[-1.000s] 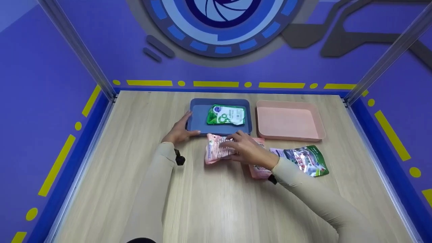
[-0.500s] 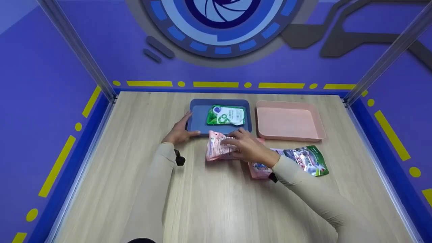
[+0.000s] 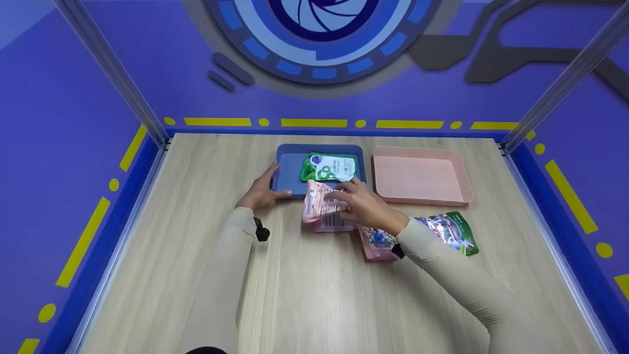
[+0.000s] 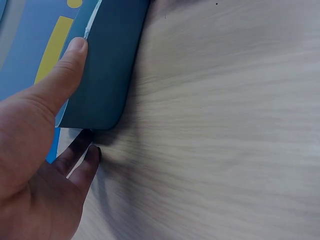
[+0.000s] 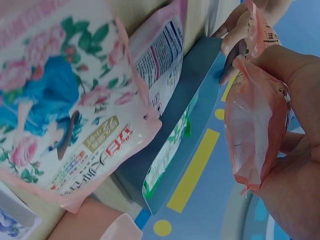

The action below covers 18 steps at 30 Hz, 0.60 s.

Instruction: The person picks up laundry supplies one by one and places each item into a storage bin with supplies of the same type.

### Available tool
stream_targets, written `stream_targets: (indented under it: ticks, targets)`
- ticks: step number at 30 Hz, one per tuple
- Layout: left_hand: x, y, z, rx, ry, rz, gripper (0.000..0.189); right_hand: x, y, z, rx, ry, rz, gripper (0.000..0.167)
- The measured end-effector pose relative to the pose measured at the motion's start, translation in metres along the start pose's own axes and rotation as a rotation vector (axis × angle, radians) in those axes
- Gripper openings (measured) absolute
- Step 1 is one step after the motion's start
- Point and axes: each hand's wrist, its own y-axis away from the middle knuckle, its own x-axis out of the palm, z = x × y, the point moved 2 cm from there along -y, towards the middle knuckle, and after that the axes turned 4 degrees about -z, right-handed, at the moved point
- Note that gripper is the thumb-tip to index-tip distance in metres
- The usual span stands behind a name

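Note:
My left hand [image 3: 260, 193] rests at the near left corner of the blue tray [image 3: 289, 172]. In the left wrist view its thumb lies on the rim of that tray [image 4: 102, 75], with other fingers beyond the corner. A green and white pouch [image 3: 334, 167] lies inside. My right hand [image 3: 363, 204] pinches a pink pouch [image 3: 317, 201] above the tray's near edge. The right wrist view shows this pink pouch [image 5: 252, 125] between thumb and fingers, with a gap along one end. Below it, a pouch with a purple edge [image 3: 334, 223] lies on the table.
A pink tray [image 3: 420, 174] stands right of the blue one. A floral pink pouch [image 3: 378, 241] lies partly under the right wrist, beside a green and purple pouch [image 3: 449, 231]. Blue panels [image 3: 314, 105] border the wooden table [image 3: 304, 295].
My right hand has lifted the pink pouch and carried it slightly away from me, to the blue tray's near edge. The purple-edged pouch beneath now shows. My left hand stays put.

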Motion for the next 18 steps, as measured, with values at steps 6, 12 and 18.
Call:
stream_targets:
  ticks: [6,12,18]
  targets:
    - [0.001,0.001,0.0,0.0,-0.003,-0.005,0.101,-0.002,-0.005,-0.009,0.016,-0.004,-0.011,0.045]
    - [0.002,0.0,-0.001,-0.009,-0.001,-0.008,0.1,-0.004,-0.011,-0.017,-0.017,0.002,-0.056,0.043]
    - [0.002,-0.002,-0.001,-0.008,-0.024,-0.001,0.1,-0.003,-0.016,-0.023,-0.001,0.018,-0.068,0.043]
